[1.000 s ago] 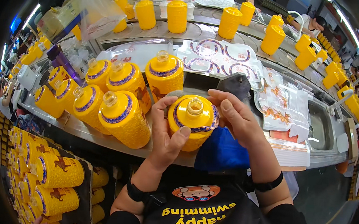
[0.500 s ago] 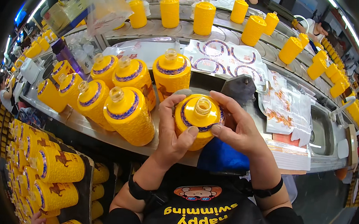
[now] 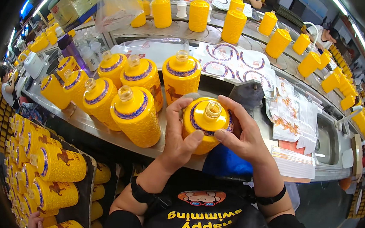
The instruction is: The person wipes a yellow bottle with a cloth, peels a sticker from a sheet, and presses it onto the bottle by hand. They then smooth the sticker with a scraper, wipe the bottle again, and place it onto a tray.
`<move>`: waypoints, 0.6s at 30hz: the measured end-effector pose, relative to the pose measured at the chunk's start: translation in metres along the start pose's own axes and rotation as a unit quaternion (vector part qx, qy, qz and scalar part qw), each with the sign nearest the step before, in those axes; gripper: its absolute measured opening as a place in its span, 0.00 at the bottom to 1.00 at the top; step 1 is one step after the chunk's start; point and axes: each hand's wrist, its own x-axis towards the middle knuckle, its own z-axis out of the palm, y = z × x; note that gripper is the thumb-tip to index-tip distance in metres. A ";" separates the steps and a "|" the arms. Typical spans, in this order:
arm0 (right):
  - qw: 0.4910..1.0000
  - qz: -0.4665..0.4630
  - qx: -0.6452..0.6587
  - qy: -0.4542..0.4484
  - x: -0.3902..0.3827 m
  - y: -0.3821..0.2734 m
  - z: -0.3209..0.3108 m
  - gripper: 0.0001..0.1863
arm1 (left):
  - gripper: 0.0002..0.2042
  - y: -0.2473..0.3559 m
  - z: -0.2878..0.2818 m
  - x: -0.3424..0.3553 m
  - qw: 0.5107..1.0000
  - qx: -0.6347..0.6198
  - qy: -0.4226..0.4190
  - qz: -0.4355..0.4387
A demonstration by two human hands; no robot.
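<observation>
Between my two hands stands a yellow bottle [image 3: 202, 120] with a clear glass neck and a blue patterned band round its shoulder. My left hand [image 3: 177, 133] is wrapped round its left side, thumb on the front of the shoulder. My right hand [image 3: 244, 135] grips the right side, its thumb pressing the band near the front. A grey pad [image 3: 190, 96] shows behind my left fingertips. Just beyond is another banded yellow bottle [image 3: 181, 77]. Close to my left hand, a banded bottle [image 3: 137, 118] stands at the front of a group of several.
Wet decal sheets with blue arcs [image 3: 234, 60] and orange figures [image 3: 288, 122] lie behind and right. A blue cloth [image 3: 229, 162] hangs at the bench edge. A conveyor [image 3: 256, 42] carries yellow bottles. A sink [image 3: 328, 144] is right; a bottle rack [image 3: 89, 179] lower left.
The bottles on the conveyor have shifted along to the right. My hands still hold the same bottle, with thumbs at its shoulder; the view has shifted slightly.
</observation>
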 end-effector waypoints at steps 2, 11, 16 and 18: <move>1.000 -0.008 -0.010 -0.002 0.000 0.002 -0.001 0.36 | 0.30 0.000 0.001 -0.003 0.998 -0.058 0.013 -0.008; 0.999 -0.005 -0.044 -0.007 0.000 -0.005 -0.002 0.37 | 0.30 0.009 0.002 -0.001 0.998 -0.033 0.010 -0.054; 0.999 -0.012 -0.038 -0.003 -0.002 0.003 -0.003 0.36 | 0.31 -0.013 -0.002 -0.009 0.993 0.088 0.017 0.078; 0.999 -0.018 -0.026 0.011 -0.002 0.003 0.000 0.35 | 0.32 -0.010 0.004 -0.014 0.992 0.101 -0.001 0.077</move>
